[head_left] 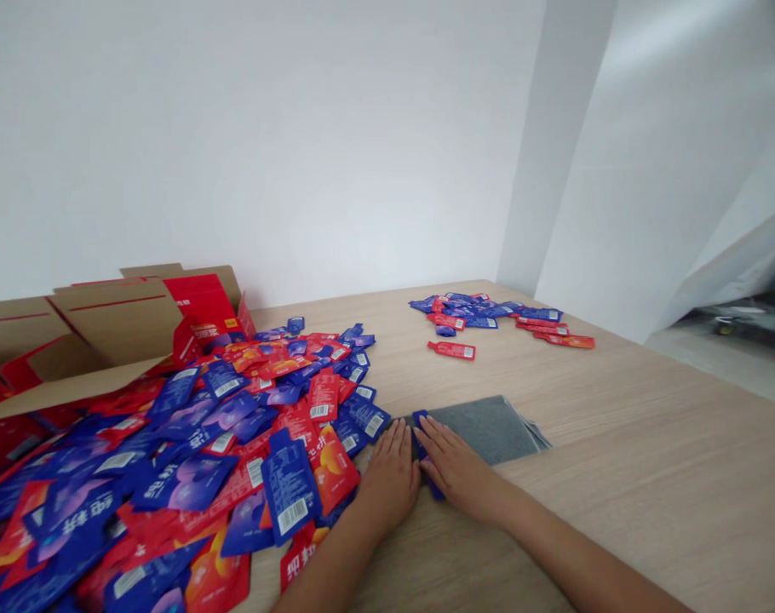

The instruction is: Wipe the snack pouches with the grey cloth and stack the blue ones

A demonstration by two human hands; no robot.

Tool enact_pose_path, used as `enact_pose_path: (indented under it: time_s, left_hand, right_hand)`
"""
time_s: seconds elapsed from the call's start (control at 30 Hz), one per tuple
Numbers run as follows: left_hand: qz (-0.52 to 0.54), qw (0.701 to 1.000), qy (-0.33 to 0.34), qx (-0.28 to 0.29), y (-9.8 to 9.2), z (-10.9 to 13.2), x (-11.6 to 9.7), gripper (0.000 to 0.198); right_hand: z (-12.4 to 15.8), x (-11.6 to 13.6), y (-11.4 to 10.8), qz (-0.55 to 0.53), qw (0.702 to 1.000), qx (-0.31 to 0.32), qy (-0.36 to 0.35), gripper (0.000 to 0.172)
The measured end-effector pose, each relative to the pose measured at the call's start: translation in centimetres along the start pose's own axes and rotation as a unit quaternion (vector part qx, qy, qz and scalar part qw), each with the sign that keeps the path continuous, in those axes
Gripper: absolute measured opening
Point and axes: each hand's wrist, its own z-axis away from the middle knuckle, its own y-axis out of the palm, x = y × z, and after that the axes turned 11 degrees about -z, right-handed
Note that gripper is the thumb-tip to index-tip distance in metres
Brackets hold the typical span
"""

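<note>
My left hand [393, 473] lies with its fingers stretched forward at the left end of a folded grey cloth [490, 427], beside the heap of packets. My right hand [455, 466] rests flat, fingers extended, on a narrow blue packet [420, 419] that looks folded lengthwise. Most of this packet is hidden under the right fingers, with only its two ends showing. The fingertips of both hands are close together. Next to my left hand are an orange-red packet [333, 473] and a blue packet with a barcode [290, 487].
A large heap of red and blue packets [225, 413] spreads over the left of the wooden table [617, 443]. Behind it stand open red cardboard boxes [202, 306]. A smaller pile of narrow packets [473, 308] lies at the back right, with one red packet [452, 350] in front.
</note>
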Motion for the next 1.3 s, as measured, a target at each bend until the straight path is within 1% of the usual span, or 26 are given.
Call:
enact_pose_path:
  time_s: [0.1, 0.17, 0.27, 0.4, 0.5, 0.6, 0.67, 0.73, 0.8, 0.87, 0.93, 1.0, 1.1, 1.2, 1.23, 1.3]
  left_hand:
    - [0.001, 1.0, -0.004, -0.002, 0.0, 0.0, 0.0, 0.05]
    - [0.001, 1.0, -0.007, -0.001, -0.1, 0.0, 0.0, 0.05]
    - [0.0, 1.0, -0.003, 0.008, -0.5, 0.0, -0.2, 0.051]
    - [-0.003, 1.0, -0.005, 0.026, -1.1, 0.0, -0.3, 0.052]
    - [0.001, 0.999, -0.01, 0.03, -1.4, 0.1, -0.4, 0.052]
    - [0.006, 0.999, -0.008, 0.038, -1.7, 0.0, -0.3, 0.051]
    - [0.009, 0.999, -0.008, 0.047, -1.8, 0.0, -0.3, 0.052]
    - [0.014, 0.998, -0.008, 0.058, -1.9, -0.1, -0.3, 0.053]
    - [0.018, 0.998, -0.008, 0.062, -2.0, -0.1, -0.3, 0.053]
    - [0.021, 0.998, -0.008, 0.055, -2.0, -0.1, -0.3, 0.053]
    - [0.021, 0.998, -0.007, 0.052, -1.9, -0.1, -0.3, 0.053]
    - [0.018, 0.998, -0.006, 0.054, -1.9, -0.1, -0.3, 0.053]
    - [0.018, 0.999, -0.008, 0.051, -1.8, 0.0, -0.3, 0.053]
    - [0.025, 0.999, -0.015, 0.031, -1.4, 0.1, -0.3, 0.051]
    - [0.027, 0.999, -0.016, 0.022, -1.2, 0.1, -0.3, 0.051]
    - [0.028, 0.999, -0.017, 0.009, -0.9, 0.2, -0.2, 0.05]
  right_hand:
    - [-0.8, -0.3, -0.1, 0.018, 1.0, -0.012, 0.016, 0.046]
    - [-1.1, -0.2, -0.4, 0.026, 0.999, -0.002, 0.037, 0.046]
    - [-0.8, 0.3, -1.1, 0.035, 0.997, 0.021, 0.062, 0.049]
    - [0.0, 1.4, -2.3, 0.057, 0.994, 0.036, 0.089, 0.057]
    - [0.2, 2.1, -2.8, 0.07, 0.989, 0.046, 0.121, 0.054]
    - [0.1, 2.1, -3.0, 0.076, 0.986, 0.055, 0.138, 0.053]
    - [0.0, 1.6, -3.2, 0.065, 0.987, 0.05, 0.139, 0.058]
    - [0.0, 0.8, -3.6, 0.028, 0.991, 0.021, 0.126, 0.064]
    - [-0.1, 0.0, -4.3, -0.033, 0.994, -0.029, 0.104, 0.068]
    - [-0.1, -0.6, -5.0, -0.103, 0.987, -0.089, 0.09, 0.063]
    - [-0.2, -0.9, -5.2, -0.164, 0.972, -0.141, 0.096, 0.056]
    - [-0.4, -1.2, -4.8, -0.209, 0.959, -0.159, 0.107, 0.053]
    - [-0.4, -1.6, -3.4, -0.214, 0.961, -0.146, 0.102, 0.056]
    - [-0.3, -1.8, -2.2, -0.155, 0.976, -0.13, 0.078, 0.054]
    - [-0.2, -1.7, -2.0, -0.138, 0.982, -0.111, 0.07, 0.052]
    - [0.0, -1.3, -1.7, -0.111, 0.991, -0.043, 0.055, 0.049]
